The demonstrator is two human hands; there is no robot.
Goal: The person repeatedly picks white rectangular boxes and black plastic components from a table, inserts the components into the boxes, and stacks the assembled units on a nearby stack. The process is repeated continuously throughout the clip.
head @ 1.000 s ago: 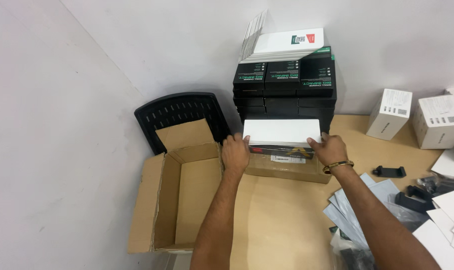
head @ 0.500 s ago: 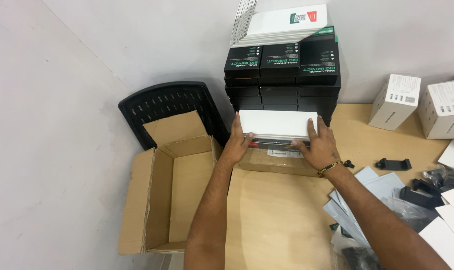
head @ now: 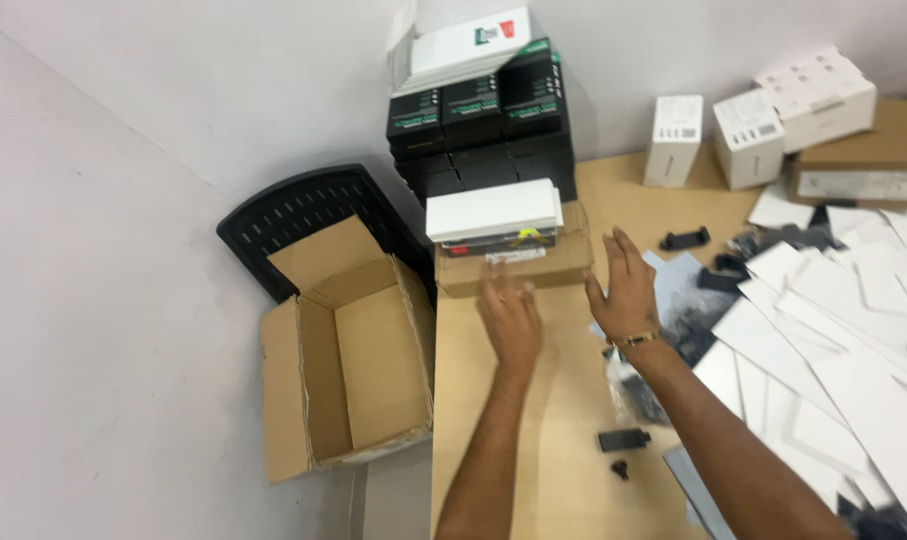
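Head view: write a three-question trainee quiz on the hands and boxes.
1. True or false: the left hand grips the white box.
2. Where is the open cardboard box? A) on the table B) on the black chair beside it C) on the black units
3. Which wrist bears a bracelet?

Key
1. False; both hands are open and clear of it.
2. B
3. That of the right hand.

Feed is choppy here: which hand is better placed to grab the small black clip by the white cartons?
Probably the right hand: it hovers open beside the black clip, while the left hand sits farther away, before the flat cardboard box.
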